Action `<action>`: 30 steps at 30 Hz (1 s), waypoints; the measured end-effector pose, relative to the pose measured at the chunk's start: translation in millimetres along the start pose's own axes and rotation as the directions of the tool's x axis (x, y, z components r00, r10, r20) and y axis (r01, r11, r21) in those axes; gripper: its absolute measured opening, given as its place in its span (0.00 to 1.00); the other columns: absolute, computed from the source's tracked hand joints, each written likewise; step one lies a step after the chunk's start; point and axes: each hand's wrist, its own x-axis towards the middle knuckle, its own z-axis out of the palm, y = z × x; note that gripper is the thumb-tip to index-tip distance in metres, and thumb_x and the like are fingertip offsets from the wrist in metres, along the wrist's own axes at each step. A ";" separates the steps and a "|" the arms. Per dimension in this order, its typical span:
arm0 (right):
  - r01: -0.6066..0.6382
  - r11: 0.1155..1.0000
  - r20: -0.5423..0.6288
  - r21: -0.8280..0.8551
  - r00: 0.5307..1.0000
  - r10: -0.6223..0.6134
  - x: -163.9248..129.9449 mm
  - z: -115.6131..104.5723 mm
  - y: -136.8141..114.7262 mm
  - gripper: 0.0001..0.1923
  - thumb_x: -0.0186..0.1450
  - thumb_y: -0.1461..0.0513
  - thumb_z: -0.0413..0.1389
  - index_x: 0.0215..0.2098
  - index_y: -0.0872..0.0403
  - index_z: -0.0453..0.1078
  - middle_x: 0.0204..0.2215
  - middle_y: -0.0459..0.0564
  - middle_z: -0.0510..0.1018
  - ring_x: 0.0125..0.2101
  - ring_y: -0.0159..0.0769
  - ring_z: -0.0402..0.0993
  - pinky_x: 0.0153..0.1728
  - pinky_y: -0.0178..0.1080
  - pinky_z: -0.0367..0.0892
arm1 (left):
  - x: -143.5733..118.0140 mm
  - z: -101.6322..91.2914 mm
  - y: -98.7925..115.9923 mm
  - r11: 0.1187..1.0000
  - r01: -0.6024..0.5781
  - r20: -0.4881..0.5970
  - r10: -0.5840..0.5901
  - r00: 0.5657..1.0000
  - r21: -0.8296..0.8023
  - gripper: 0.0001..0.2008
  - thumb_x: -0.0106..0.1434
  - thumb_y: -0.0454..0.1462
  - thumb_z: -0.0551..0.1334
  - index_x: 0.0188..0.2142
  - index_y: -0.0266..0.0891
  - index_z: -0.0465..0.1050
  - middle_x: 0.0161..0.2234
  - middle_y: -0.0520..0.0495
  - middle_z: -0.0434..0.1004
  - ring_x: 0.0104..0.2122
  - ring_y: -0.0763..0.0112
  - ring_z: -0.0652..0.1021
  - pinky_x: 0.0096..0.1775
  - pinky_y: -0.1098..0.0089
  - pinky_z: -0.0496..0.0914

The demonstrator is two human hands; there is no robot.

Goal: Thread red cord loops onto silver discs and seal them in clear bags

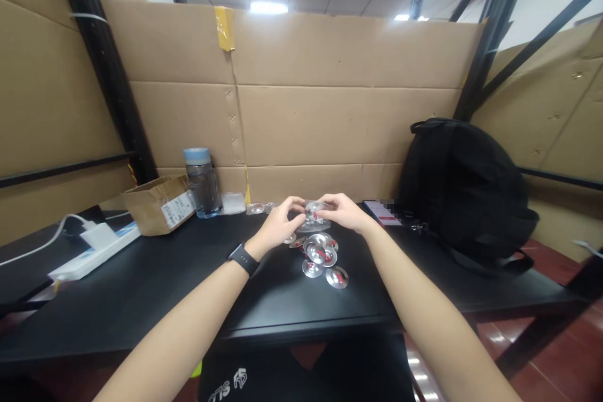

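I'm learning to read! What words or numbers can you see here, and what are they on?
"SL", upside down and cut off: white letters on the black cloth at the bottom edge.
White label on the brown cardboard box: too small to read.
Red-and-white card beside the black backpack: blurred.

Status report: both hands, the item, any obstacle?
Left hand and right hand both grip small clear packet. Round packets piled beneath. No obstacle.

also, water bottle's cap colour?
Light blue; the cap tops the dark translucent water bottle left of the hands, seen in the head view.
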 end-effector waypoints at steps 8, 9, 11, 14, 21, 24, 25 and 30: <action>-0.086 0.990 -0.081 0.115 0.992 0.095 2.4 27.3 15.4 0.15 0.60 0.56 0.65 0.40 0.58 0.81 0.33 0.52 0.84 0.31 0.37 0.76 0.31 0.36 0.69 | -5.5 -2.5 -17.2 0.997 0.028 0.108 -0.035 0.994 0.066 0.22 0.57 0.37 0.69 0.52 0.40 0.73 0.41 0.47 0.83 0.42 0.61 0.82 0.48 0.64 0.72; -0.082 0.989 -0.085 0.124 0.992 0.093 2.5 29.4 15.9 0.15 0.60 0.56 0.65 0.40 0.58 0.81 0.33 0.52 0.84 0.31 0.36 0.76 0.31 0.36 0.68 | -4.8 -4.6 -20.5 0.996 0.040 0.117 -0.049 0.992 0.074 0.19 0.57 0.38 0.69 0.48 0.39 0.76 0.39 0.48 0.84 0.40 0.62 0.82 0.47 0.65 0.73; -0.080 0.990 -0.092 0.120 0.992 0.092 2.2 32.5 16.2 0.15 0.60 0.56 0.65 0.40 0.58 0.81 0.34 0.52 0.84 0.31 0.36 0.76 0.31 0.35 0.68 | -3.5 -7.9 -26.5 0.996 0.062 0.144 -0.071 0.987 0.066 0.13 0.57 0.39 0.69 0.42 0.39 0.79 0.36 0.48 0.84 0.38 0.63 0.82 0.44 0.67 0.73; -0.083 0.992 -0.091 0.099 0.992 0.092 1.8 34.5 17.2 0.14 0.60 0.57 0.64 0.40 0.58 0.82 0.34 0.53 0.84 0.30 0.36 0.76 0.32 0.36 0.69 | -2.5 -9.4 -33.0 0.994 0.111 0.172 -0.111 0.979 0.015 0.12 0.58 0.41 0.69 0.40 0.38 0.80 0.34 0.47 0.84 0.36 0.64 0.82 0.40 0.68 0.74; -0.029 0.991 -0.159 0.131 0.986 0.050 4.8 37.7 22.2 0.17 0.61 0.55 0.63 0.45 0.56 0.79 0.36 0.53 0.84 0.33 0.38 0.79 0.35 0.39 0.72 | -0.5 -5.7 -34.4 0.981 0.163 0.096 -0.154 0.983 -0.101 0.13 0.59 0.44 0.68 0.37 0.37 0.81 0.35 0.43 0.84 0.32 0.64 0.81 0.37 0.67 0.75; 0.010 0.981 -0.221 0.195 0.975 0.034 5.7 40.1 23.7 0.25 0.59 0.56 0.66 0.53 0.54 0.72 0.38 0.52 0.83 0.35 0.38 0.80 0.39 0.40 0.74 | 2.1 -4.9 -33.8 0.979 0.145 0.018 -0.144 0.989 -0.146 0.12 0.61 0.44 0.67 0.35 0.36 0.80 0.36 0.42 0.84 0.36 0.62 0.82 0.41 0.66 0.75; 0.026 0.978 -0.230 0.207 0.973 0.023 5.8 40.9 24.3 0.28 0.58 0.57 0.67 0.55 0.53 0.70 0.39 0.51 0.83 0.35 0.37 0.80 0.41 0.41 0.74 | 2.6 -4.4 -34.1 0.977 0.146 0.007 -0.147 0.989 -0.154 0.12 0.62 0.44 0.66 0.36 0.36 0.79 0.36 0.42 0.84 0.37 0.62 0.82 0.41 0.65 0.75; 0.030 0.954 -0.272 0.299 0.961 0.055 5.7 45.6 26.6 0.29 0.55 0.56 0.69 0.51 0.50 0.63 0.33 0.46 0.81 0.29 0.35 0.80 0.33 0.39 0.75 | 2.1 -0.7 -37.4 0.920 0.152 -0.129 -0.211 0.969 -0.362 0.17 0.59 0.37 0.69 0.45 0.39 0.68 0.35 0.47 0.82 0.35 0.68 0.82 0.40 0.66 0.76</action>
